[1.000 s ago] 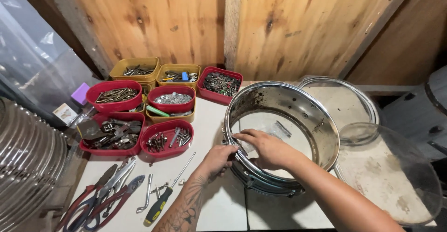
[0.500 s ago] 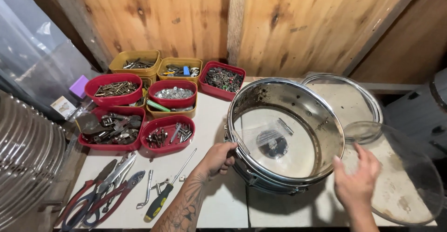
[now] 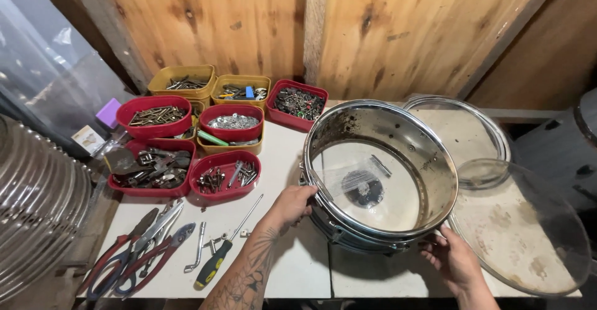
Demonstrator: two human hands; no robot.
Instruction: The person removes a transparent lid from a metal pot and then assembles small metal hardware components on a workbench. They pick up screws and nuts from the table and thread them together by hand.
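A metal snare drum shell (image 3: pixel 379 173) sits on the white table (image 3: pixel 298 266), tilted a little toward the person, its clear bottom head showing a dark round patch and a small strip inside. The left hand (image 3: pixel 292 203) grips the shell's near-left rim, fingers curled over the hoop. The right hand (image 3: pixel 453 259) holds the shell's lower right edge from below, fingers bent against the hoop and thumb side toward the table.

Right of the shell lies a clear drum head (image 3: pixel 519 229), stained brown, overlapping a second hoop and head (image 3: pixel 460 129) behind it.

Left of the shell stand plastic tubs in rows. At the back, two yellow tubs (image 3: pixel 180 80) hold long metal parts and mixed bits, and a red tub (image 3: pixel 300 103) beside them holds small dark pieces. In front, red oval tubs (image 3: pixel 154 116) carry screws, washers, brackets and bolts. A small purple block (image 3: pixel 108 112) and a pale card-like label (image 3: pixel 87 139), its print too small to make out, lie at the far left edge.

Nearer the person lie red-handled pliers (image 3: pixel 134 254), a screwdriver (image 3: pixel 214 263) with a yellow and black handle, and what seems to be a small bent key (image 3: pixel 198 248). A ribbed metal surface (image 3: pixel 37 217) fills the left side, and wooden boards (image 3: pixel 249 24) form the wall behind.
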